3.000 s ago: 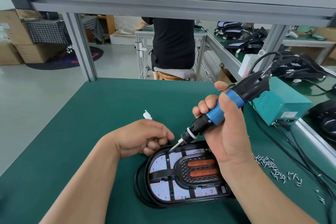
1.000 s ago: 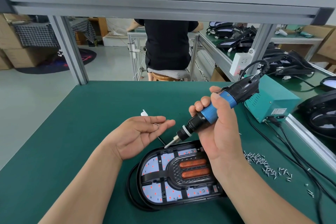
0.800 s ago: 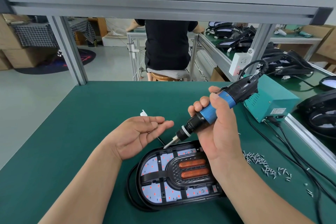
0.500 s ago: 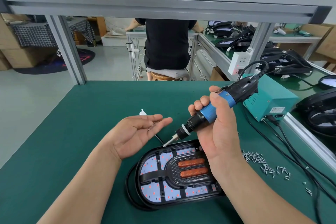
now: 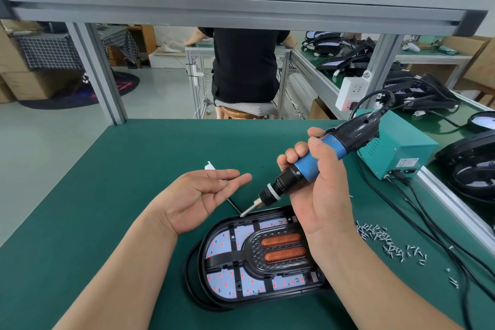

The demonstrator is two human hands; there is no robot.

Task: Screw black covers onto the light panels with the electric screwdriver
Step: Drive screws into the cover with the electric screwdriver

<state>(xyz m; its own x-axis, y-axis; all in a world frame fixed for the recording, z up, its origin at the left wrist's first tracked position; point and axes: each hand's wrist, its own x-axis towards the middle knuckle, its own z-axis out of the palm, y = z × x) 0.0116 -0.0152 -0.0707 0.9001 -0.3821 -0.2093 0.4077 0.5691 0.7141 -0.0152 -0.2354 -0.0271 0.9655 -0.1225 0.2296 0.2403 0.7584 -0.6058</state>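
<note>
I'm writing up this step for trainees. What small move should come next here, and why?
Probably bring the electric screwdriver to the left hand and load a screw on its bit. That hand lies open, palm up, with what looks like a small screw on its fingers; the right hand grips the driver, and no screw shows on the bit by the light panel.

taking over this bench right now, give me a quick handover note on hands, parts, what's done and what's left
Left hand: open, palm up, beside the light panel; something small, perhaps a screw, on its fingers.
Right hand: grips the electric screwdriver, bit tip at the panel's far left rim.
Black cover sits on the panel; loose screws lie to the right on the green table.
Done: cover placed. Left: drive the screws; how many are in cannot be told.
</note>
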